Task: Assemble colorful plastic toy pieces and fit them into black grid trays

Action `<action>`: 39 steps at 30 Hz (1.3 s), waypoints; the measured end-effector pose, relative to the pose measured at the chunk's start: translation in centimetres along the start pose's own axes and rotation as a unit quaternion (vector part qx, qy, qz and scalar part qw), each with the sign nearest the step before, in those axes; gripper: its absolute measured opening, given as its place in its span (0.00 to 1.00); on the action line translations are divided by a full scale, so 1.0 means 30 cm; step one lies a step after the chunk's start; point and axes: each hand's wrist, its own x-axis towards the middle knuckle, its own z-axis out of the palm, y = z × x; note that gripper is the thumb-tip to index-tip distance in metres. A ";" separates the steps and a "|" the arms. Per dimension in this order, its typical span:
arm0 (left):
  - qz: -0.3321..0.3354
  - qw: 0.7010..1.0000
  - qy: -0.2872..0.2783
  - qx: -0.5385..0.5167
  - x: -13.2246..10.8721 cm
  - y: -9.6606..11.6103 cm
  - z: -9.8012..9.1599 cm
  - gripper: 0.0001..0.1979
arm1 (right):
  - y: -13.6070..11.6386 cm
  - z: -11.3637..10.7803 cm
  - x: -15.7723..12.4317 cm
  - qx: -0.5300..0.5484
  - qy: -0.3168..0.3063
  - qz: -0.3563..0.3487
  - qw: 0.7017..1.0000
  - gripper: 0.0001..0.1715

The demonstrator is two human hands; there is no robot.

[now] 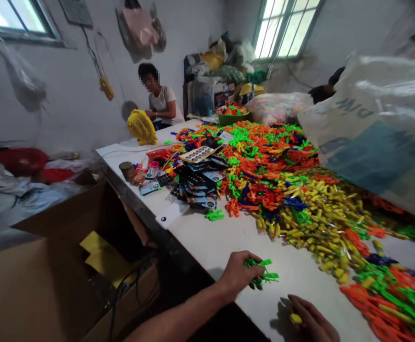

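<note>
Head view; clock hours read from the middle of the view, 12 at top.

Left hand [236, 273] at 5 o'clock, over the near edge of the bench [189, 232]. Bare forearm slants in from the bottom edge, heading toward 2. Back of hand up, fingers bent, thumb laid across. Grip closed on a small bunch of green toys [269, 276], ends poking out past the fingertips toward 3. Cannot tell whether the bunch touches the bench.

Right hand [312, 319] between 4 and 5 o'clock, cut off by the bottom edge. Fingers together, slightly bent, aimed toward 10; shadow on the bench just beside. Grip closed on a yellow piece [295, 318], one end showing under the fingers, the rest hidden. Hands apart, bare bench between.

Yellow heap [314, 218] between 3 and 4; mixed heap [260, 185] of orange, green and blue toys from 3 up toward 1. Stacked cards [197, 185] near the hub, a loose green toy [214, 215] just below at 6.

Fan [141, 127] at 10, a seated co-worker [163, 102] behind it. Open carton [18, 285] at 8, below bench height.
</note>
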 end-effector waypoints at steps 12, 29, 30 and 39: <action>-0.102 0.993 -0.043 -0.041 -0.052 -0.128 -0.028 0.06 | 0.023 0.015 -0.020 0.072 0.067 0.052 0.994 0.27; -0.093 0.989 -0.109 -0.041 0.094 -0.038 -0.081 0.18 | -0.198 0.151 -0.016 0.200 -0.083 -0.002 0.976 0.19; -0.099 0.988 -0.113 -0.042 0.098 -0.033 -0.074 0.18 | -0.206 0.150 -0.012 0.188 -0.093 -0.007 0.978 0.18; -0.142 0.972 -0.181 -0.054 0.143 -0.020 -0.041 0.17 | -0.207 0.127 0.015 0.210 -0.159 -0.030 0.964 0.12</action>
